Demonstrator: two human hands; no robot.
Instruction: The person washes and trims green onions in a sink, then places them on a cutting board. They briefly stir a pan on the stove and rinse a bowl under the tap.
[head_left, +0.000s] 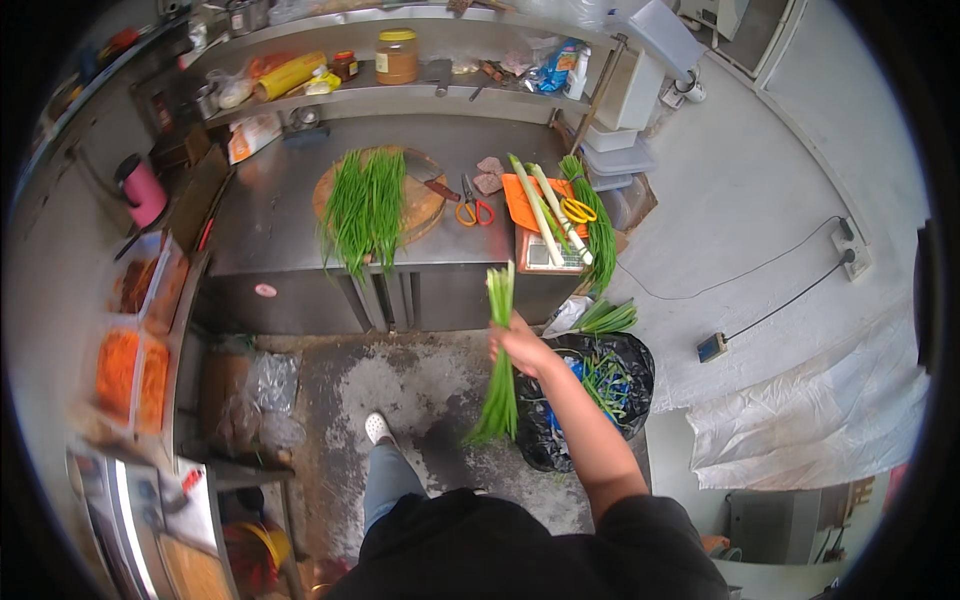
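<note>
My right hand grips a bunch of green chives or scallions around its middle, in front of the steel counter. Its pale cut ends point up and its green leaves hang toward the floor. My left hand is out of view. Before me, a layer of long green chives covers the left part of a round wooden chopping board, tips hanging over the counter edge. On the board's right lies a cleaver with a brown handle. Beside it rest scissors with orange and red handles.
Leeks, yellow-handled scissors and an orange tray sit on a scale. A bundle of greens hangs beside them. Below is a black-bagged bin with green scraps. Tubs of orange food stand left.
</note>
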